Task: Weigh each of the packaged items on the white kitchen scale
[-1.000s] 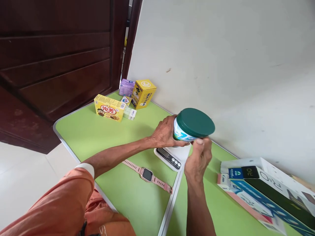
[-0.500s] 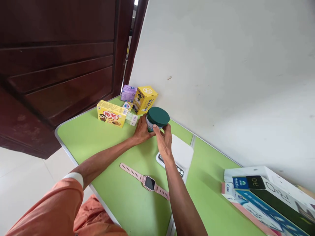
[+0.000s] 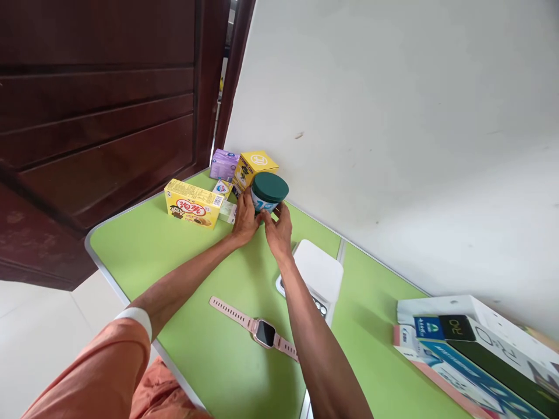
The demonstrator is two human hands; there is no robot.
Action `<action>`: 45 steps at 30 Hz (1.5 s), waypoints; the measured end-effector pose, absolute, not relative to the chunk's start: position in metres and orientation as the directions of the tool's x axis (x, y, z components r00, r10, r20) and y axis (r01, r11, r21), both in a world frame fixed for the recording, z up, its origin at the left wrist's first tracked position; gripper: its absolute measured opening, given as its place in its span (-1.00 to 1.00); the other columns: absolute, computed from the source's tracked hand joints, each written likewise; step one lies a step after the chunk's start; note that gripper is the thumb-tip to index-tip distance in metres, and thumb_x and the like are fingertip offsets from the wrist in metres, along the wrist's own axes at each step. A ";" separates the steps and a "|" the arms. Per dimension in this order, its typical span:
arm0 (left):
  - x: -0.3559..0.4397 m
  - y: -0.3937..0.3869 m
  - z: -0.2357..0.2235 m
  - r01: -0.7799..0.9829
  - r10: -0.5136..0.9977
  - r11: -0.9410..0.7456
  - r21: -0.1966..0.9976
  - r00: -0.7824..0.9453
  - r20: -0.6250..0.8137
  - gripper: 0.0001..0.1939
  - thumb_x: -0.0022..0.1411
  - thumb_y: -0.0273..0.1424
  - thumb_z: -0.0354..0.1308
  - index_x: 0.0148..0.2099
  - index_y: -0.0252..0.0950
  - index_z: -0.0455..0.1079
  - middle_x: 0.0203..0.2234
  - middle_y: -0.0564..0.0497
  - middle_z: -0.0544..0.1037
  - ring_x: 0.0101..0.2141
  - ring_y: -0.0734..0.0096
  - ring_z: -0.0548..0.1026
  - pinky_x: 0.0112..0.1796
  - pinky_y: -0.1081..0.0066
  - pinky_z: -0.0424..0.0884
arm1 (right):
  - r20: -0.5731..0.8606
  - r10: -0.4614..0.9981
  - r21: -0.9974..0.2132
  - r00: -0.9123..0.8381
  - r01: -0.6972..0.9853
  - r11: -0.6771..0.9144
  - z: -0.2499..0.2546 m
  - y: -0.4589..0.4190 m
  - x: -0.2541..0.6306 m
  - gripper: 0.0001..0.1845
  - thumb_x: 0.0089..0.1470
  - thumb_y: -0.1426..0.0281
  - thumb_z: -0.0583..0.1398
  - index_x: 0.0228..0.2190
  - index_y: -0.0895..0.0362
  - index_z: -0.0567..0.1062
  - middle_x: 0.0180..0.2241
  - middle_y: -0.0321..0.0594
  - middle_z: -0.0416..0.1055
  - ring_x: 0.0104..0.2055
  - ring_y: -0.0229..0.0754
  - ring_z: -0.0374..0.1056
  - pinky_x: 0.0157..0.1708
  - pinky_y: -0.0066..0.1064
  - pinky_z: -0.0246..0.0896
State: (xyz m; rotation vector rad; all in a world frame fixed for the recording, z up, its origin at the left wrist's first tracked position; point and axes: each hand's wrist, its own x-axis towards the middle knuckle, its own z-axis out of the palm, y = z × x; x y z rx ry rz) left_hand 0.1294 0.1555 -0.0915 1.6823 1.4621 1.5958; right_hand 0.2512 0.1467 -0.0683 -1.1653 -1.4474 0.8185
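Between both hands is a round tub (image 3: 264,203) with a dark green lid and a white and blue label, upright in front of a yellow box (image 3: 257,163). My left hand (image 3: 245,219) grips its left side, and my right hand (image 3: 278,228) holds it from the lower right. Whether its base touches the table is hidden by my fingers. Behind my right forearm lies a white digital scale (image 3: 318,265), its plate bare and its buttons partly covered. Nearer to me a pink smartwatch (image 3: 264,333) lies flat, one strap end behind my forearm.
Left of the tub stand a yellow snack box (image 3: 192,205), a purple pack (image 3: 224,164), a small yellow box (image 3: 223,188) and a pale green box (image 3: 227,212). Several long boxes (image 3: 476,349) lie at the right. A wall (image 3: 393,145) backs the green table (image 3: 131,247); a brown door (image 3: 100,139) is left.
Both hands have carried the tub from above the scale leftward to the yellow box. The scale's plate is now uncovered. The watch and boxes stay in place; the view has shifted slightly.
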 end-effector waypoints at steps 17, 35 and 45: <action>0.123 0.179 -0.060 0.430 0.892 -0.261 0.864 -0.235 0.386 -0.06 0.21 -0.33 0.46 0.50 -0.36 0.11 0.45 -0.51 0.25 0.52 -0.29 0.20 0.52 -0.25 0.07 | 0.289 0.957 -0.919 0.001 0.281 0.277 -0.045 0.104 0.258 -0.11 0.22 -0.11 0.33 0.38 0.11 0.37 0.37 0.23 0.36 0.32 0.24 0.44 0.19 0.13 0.55; 0.334 0.058 -0.015 0.251 0.634 -0.740 0.624 0.570 0.522 -0.08 0.43 -0.01 0.28 0.60 -0.28 0.03 0.41 -0.39 0.35 0.40 -0.22 0.37 0.37 -0.23 0.36 | 0.566 0.142 -0.809 0.812 0.580 -0.098 -0.034 -0.109 0.579 -0.19 0.28 -0.22 0.18 0.29 0.07 0.38 0.30 0.12 0.34 0.34 0.20 0.32 0.25 0.16 0.36; 0.447 0.061 0.001 0.255 0.591 -0.690 0.678 0.739 0.324 -0.37 0.47 -0.09 0.22 0.39 -0.36 0.28 0.26 -0.38 0.51 0.26 -0.22 0.45 0.25 -0.13 0.41 | 0.489 0.323 -0.826 0.810 0.549 -0.128 -0.030 -0.076 0.644 -0.19 0.27 -0.33 0.06 0.01 0.10 0.60 0.03 0.07 0.61 0.12 0.20 0.41 0.21 0.14 0.27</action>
